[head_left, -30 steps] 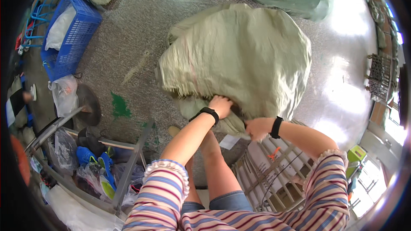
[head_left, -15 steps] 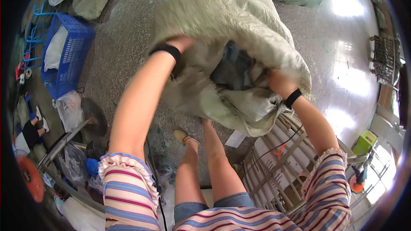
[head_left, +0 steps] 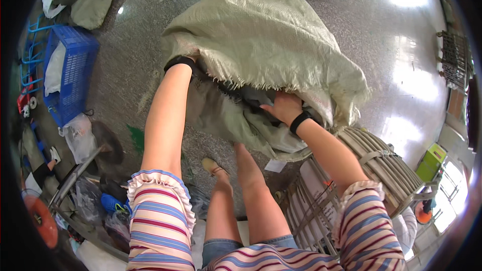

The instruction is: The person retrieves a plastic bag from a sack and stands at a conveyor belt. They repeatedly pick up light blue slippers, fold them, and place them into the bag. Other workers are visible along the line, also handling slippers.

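Note:
A large pale grey-green woven sack lies on the floor ahead of me, its frayed mouth toward me. Dark cloth shows in the narrow gap of the mouth. My left hand reaches under the upper layer at the left of the mouth; its fingers are hidden by the sack. At the right of the mouth, my right hand has its thumb stretched out, while the fingertips pass beneath the frayed edge. Both wrists wear black bands.
At left stands a blue plastic crate with a white bag inside, near a metal cart rail. Close on my right is a slatted rack. Other sacks lie at the far left and far edge.
The sack's upper layer has dropped over the mouth, covering most of the dark cloth. My right hand has moved left and toward the mouth's middle; my left hand has shifted slightly left.

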Available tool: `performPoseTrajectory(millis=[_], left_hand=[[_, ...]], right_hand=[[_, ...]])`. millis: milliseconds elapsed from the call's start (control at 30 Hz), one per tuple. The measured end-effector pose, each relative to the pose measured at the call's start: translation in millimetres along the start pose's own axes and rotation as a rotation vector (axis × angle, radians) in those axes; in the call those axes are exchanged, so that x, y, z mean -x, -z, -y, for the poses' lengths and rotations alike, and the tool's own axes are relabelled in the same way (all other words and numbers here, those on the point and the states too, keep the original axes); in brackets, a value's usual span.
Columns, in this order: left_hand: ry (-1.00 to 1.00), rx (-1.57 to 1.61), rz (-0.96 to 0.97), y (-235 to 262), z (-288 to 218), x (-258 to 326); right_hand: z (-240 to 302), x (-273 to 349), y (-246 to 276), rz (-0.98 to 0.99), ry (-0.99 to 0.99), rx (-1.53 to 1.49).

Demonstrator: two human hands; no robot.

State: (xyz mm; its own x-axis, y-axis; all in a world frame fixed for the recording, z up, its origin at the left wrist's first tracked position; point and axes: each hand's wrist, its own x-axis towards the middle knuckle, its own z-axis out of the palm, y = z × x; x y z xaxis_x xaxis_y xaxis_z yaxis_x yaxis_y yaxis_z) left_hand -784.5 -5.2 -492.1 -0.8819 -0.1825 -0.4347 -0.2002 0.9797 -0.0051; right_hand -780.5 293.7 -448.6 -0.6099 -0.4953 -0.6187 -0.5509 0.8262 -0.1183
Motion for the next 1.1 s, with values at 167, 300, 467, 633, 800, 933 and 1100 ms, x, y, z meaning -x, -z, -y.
performPoseTrajectory(millis=[167, 300, 467, 633, 800, 933, 1100], left_hand=[[-0.157, 0.192, 0.187, -42.9, -68.7, 24.1], [-0.19, 0.414, 0.464, -98.2, -145.3, 52.0], [-0.086, 0.612, 0.527, -116.6, -189.5, 63.6], [-0.013, 0.837, 0.6, -120.1, -206.3, 99.3], [-0.062, 0.986, 0.637, -57.8, -185.8, 171.2], [0.056, 1.167, 0.507, 19.0, -129.0, 262.7], [0.747, 1.981, -0.018, 106.2, -100.2, 390.2]], right_hand=[[19.3, -14.8, -5.0, 0.041, 0.031, 0.213], [-17.5, -15.2, 84.3, 0.681, 0.017, 0.009], [-222.7, 42.1, 173.6, 0.334, -0.168, -0.106], [-222.1, 43.5, 148.6, 0.346, -0.118, 0.324], [-170.2, 42.9, 130.7, 0.284, 0.029, 0.181], [-192.4, 77.8, 135.5, 0.112, 0.17, -0.315], [-44.8, 170.5, 235.8, 0.131, -0.084, -1.204]])
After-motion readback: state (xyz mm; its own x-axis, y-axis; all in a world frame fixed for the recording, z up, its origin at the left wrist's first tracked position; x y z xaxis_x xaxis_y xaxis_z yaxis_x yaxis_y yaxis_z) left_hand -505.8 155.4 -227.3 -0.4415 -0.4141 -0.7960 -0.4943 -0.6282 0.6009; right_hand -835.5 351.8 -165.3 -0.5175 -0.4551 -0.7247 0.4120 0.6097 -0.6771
